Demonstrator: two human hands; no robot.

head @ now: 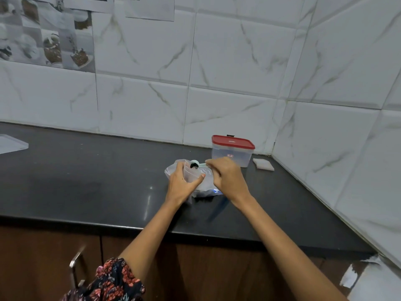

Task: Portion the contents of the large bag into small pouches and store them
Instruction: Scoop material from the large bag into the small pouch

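Observation:
A large clear plastic bag (206,187) with dark contents lies on the black counter (86,181). My left hand (181,183) grips a small clear pouch (192,173) held upright over the bag. My right hand (227,177) pinches the handle of a pale green spoon (195,164). The spoon's bowl carries dark material right at the pouch's mouth. A clear container with a red lid (233,152) stands just behind my hands. A small stack of flat clear pouches (263,164) lies to its right.
Marble-tiled walls meet in a corner behind the red-lidded container. A white board (12,143) lies at the counter's far left. Below the counter's front edge are brown cabinet doors with a metal handle (76,270).

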